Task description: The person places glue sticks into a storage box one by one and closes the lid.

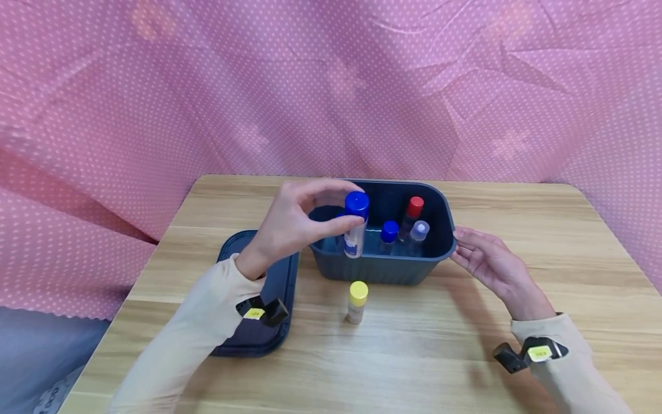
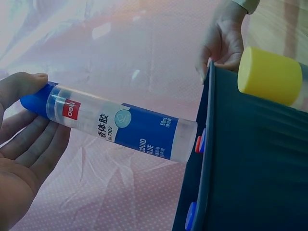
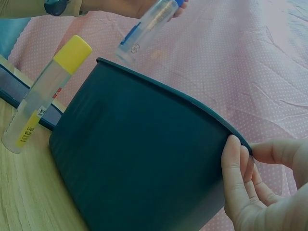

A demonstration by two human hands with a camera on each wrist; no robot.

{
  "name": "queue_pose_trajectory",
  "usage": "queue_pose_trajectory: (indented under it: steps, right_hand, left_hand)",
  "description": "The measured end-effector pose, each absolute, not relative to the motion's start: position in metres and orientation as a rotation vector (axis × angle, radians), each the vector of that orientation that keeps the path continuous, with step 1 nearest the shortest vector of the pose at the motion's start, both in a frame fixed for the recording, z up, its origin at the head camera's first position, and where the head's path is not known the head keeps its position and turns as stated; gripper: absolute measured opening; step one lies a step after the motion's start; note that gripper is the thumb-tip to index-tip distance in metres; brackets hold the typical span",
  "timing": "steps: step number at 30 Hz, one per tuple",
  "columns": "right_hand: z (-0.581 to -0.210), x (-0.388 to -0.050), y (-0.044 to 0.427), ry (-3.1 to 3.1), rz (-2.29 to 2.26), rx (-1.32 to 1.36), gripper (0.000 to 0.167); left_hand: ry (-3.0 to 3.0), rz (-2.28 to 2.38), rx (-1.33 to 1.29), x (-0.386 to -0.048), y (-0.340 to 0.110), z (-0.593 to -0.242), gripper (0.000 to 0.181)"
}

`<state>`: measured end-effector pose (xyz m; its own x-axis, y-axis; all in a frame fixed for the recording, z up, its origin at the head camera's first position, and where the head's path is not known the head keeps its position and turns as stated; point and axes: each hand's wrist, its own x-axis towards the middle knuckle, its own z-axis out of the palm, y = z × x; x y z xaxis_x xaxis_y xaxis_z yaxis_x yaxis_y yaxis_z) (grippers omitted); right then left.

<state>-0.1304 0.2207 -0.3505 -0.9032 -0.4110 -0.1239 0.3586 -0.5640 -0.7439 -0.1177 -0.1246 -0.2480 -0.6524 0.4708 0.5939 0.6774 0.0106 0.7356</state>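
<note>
My left hand [image 1: 297, 221] pinches the blue cap of a clear liquid glue bottle [image 1: 354, 237], held over the near left part of the dark bin [image 1: 372, 269]. In the left wrist view the glue bottle [image 2: 115, 120] shows its label, with its base by the bin's rim. My right hand [image 1: 496, 267] grips the bin's right rim between thumb and fingers, plain in the right wrist view [image 3: 269, 187]. Inside the bin stand a red-capped bottle [image 1: 415, 208], a blue-capped one [image 1: 389, 232] and a clear-capped one [image 1: 420, 231]; another blue cap is partly hidden behind the held bottle.
A yellow-capped glue bottle [image 1: 357, 302] stands upright on the wooden table [image 1: 414, 356] in front of the bin. The dark lid [image 1: 274, 322] lies left of the bin, partly under my left forearm. A pink dotted cloth [image 1: 331, 86] hangs behind the table.
</note>
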Motion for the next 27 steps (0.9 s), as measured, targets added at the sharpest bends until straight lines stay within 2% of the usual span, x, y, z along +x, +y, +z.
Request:
queue_pose_trajectory:
  steps: [27]
  right_hand:
    - [-0.343, -0.131, 0.221, 1.15, -2.443, -0.052, 0.025]
  left_hand:
    - [-2.203, -1.787, -1.009, -0.151, -0.111, -0.266, 0.035]
